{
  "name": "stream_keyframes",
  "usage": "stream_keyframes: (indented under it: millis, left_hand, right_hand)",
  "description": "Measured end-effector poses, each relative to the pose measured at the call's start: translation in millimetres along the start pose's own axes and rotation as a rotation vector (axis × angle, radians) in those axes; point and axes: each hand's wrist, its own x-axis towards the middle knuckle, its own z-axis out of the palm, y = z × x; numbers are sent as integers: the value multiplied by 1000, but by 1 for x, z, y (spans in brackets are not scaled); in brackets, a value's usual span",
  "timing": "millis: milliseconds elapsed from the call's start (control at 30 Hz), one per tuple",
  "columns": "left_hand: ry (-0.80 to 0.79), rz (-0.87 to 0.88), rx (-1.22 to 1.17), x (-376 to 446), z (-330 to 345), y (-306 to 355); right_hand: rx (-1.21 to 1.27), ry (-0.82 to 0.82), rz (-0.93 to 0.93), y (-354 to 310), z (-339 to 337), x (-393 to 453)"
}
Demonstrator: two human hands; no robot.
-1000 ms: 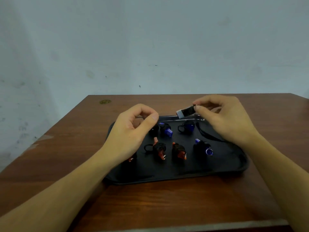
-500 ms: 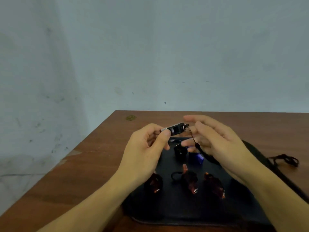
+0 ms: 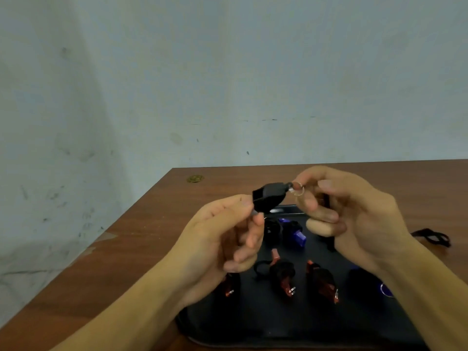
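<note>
Black whistle (image 3: 269, 198) is held above the tray (image 3: 253, 320) — your left hand (image 3: 217, 239) pinches its mouthpiece end, your right hand (image 3: 354, 214) pinches the split ring (image 3: 298, 189) at its tail. The ring seems fitted; whether the cord (image 3: 430, 236) on the desk (image 3: 152, 224) joins it is hidden.

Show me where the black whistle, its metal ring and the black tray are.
black whistle (image 3: 269, 197), head view, middle of its body.
metal ring (image 3: 298, 183), head view, its upper arc.
black tray (image 3: 253, 323), head view, bare floor near front.
</note>
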Motion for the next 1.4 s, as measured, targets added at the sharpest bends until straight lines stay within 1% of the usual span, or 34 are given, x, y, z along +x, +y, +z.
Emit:
stream_keyframes:
  millis: [33,100,133,200,267,333,400,467,533,567,633,700,733,833,933,1000,1100,1167,1300,1333,1400]
  left_hand:
    - [-26,-19,-79,-1,0,1]
    - [-59,-43,-170,-2,0,3]
    - [-63,-45,-153,-2,0,4]
    - [-67,-34,-33,-3,2,3]
    - [-108,-38,46,-4,4,1]
    - [-182,-46,46,-6,6,0]
    - [-224,-32,12,-7,7,2]
    - [-192,13,-1,-7,6,3]
    - [-93,73,34,-4,6,2]
    - [-19,107,68,-5,3,2]
    - [129,163,166,-1,2,-1]
    - [251,244,326,2,-2,-3]
    - [297,292,446,2,-5,-4]
    - [373,403,860,2,-10,-4]
    - [374,410,1140,1,-15,-4]
    - [353,379,1290,1,-19,-5]
    - [214,352,1434,-2,-20,-5]
    - [136,428,1473,-3,-18,-4]
    - [2,558,1414,-4,-10,-1]
    - [-34,571,1389,-5,-7,-1]
    - [-57,585,1318,-6,-4,-2]
  right_hand:
    - [37,-45,-3,-2,-1,-1]
    - [33,-56,1,-3,0,-1]
    - [24,-37,-2,-2,1,0]
    - [32,-11,-27,-3,5,1]
    - [38,5,-64,-3,9,2]
    - [-29,26,-78,-1,14,3]
    - [-139,28,-89,4,21,3]
    - [-242,20,-112,11,29,3]
    - [-365,66,-176,14,35,2]
    - [-451,92,-216,17,37,3]
    - [-676,131,-269,19,36,0]
    - [-890,102,-275,22,37,-2]
    - [-1004,84,-291,23,38,-2]
    - [-1327,29,-330,18,42,-4]
    - [-1478,13,-319,10,39,-6]
    - [-1471,22,-336,4,32,-7]
    - [-1295,34,-342,-3,22,-7]
    - [-1176,57,-340,-6,20,-6]
    - [-1044,35,-315,-5,19,-5]
    - [-985,18,-275,-5,18,-4]
    - [-794,-47,-142,-6,17,-2]
